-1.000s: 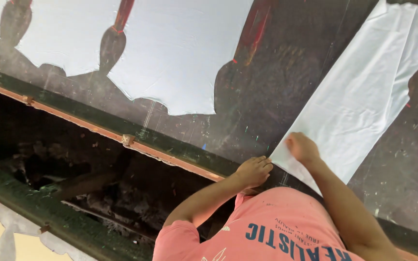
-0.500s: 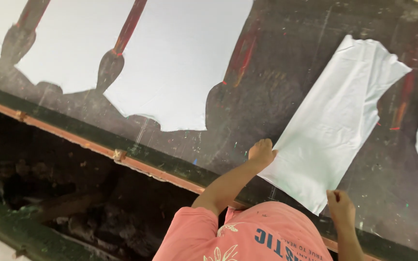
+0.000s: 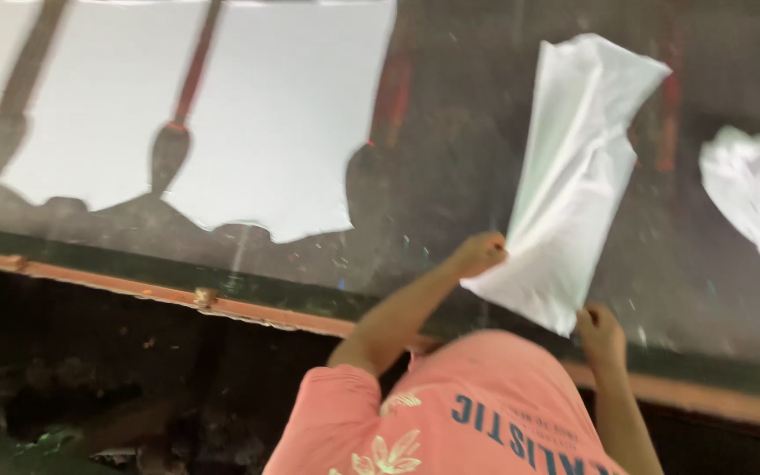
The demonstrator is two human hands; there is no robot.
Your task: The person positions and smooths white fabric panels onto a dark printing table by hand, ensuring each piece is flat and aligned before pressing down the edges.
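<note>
The white cloth (image 3: 573, 176) is held by its near edge, one corner in each hand. The left hand (image 3: 478, 255) is closed on one corner. The right hand (image 3: 600, 332) is closed on the other corner, a little lower and nearer to the body. The picture is blurred, so single fingers cannot be told apart.

Away from the grip, the cloth runs up and out over the dark table (image 3: 450, 158). It is bent and creased down its length, and its far end looks partly raised off the top.

To handle it well, both corners should likely be pulled the same amount, so that the creases are drawn flat. A soft, even pull seems best, as thin cloth folds over itself if one side is tugged harder.

Out past the left hand, a big white sheet (image 3: 283, 132) is spread flat. Out past the right hand, a crumpled white piece (image 3: 758, 198) is lying, well apart from the grip. Close under both hands runs the table's orange wooden edge (image 3: 222, 308).
</note>
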